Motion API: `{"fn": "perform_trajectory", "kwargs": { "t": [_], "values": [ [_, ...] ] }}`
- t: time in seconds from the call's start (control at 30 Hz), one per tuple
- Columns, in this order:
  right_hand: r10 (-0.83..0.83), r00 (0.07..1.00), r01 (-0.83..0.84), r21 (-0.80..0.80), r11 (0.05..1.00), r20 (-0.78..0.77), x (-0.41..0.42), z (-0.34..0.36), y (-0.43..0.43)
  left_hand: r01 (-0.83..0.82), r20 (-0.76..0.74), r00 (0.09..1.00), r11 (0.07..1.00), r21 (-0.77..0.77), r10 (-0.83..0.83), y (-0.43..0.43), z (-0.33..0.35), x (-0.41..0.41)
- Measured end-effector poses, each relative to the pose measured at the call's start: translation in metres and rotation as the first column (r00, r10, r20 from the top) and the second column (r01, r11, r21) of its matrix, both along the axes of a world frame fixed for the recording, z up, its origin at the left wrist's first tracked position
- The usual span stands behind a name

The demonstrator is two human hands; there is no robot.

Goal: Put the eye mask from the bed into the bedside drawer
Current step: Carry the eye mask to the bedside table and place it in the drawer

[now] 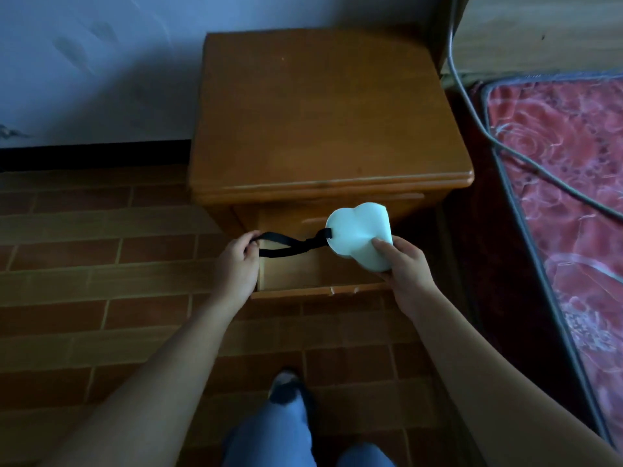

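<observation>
The white eye mask (357, 230) is folded and held above the open bedside drawer (290, 274). My right hand (404, 267) grips its lower right part, thumb on top. A black strap (290, 246) runs from the mask's left side to my left hand (237, 261), which pinches the strap's end over the drawer's left edge. The drawer is pulled out of the wooden bedside table (320, 112) and its pale bottom shows under the strap.
The bed (573, 197) with a red flowered cover lies on the right, a grey cable (505, 153) running across it. A brick-pattern floor (101, 264) spreads left of the table. My legs and a foot (286, 389) stand in front of the drawer.
</observation>
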State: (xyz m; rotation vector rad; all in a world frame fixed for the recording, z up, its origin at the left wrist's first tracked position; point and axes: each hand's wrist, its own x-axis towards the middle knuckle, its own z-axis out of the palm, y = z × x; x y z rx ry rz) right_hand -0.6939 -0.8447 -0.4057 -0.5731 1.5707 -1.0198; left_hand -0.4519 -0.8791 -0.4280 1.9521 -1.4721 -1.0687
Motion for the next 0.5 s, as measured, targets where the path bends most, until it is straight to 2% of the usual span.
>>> {"fn": "perform_trajectory", "kwargs": {
  "t": [0.23,0.5],
  "values": [
    [-0.001,0.999,-0.001,-0.063,0.998,-0.036,0.002,-0.088,0.000,0.064,0.085,0.995,0.997,-0.034,-0.061,0.005,-0.094,0.005],
    [0.018,0.998,-0.025,-0.129,0.991,-0.056,0.003,-0.137,-0.001,0.170,0.246,0.961,0.970,-0.173,-0.125,0.020,-0.145,0.010]
  ]
}}
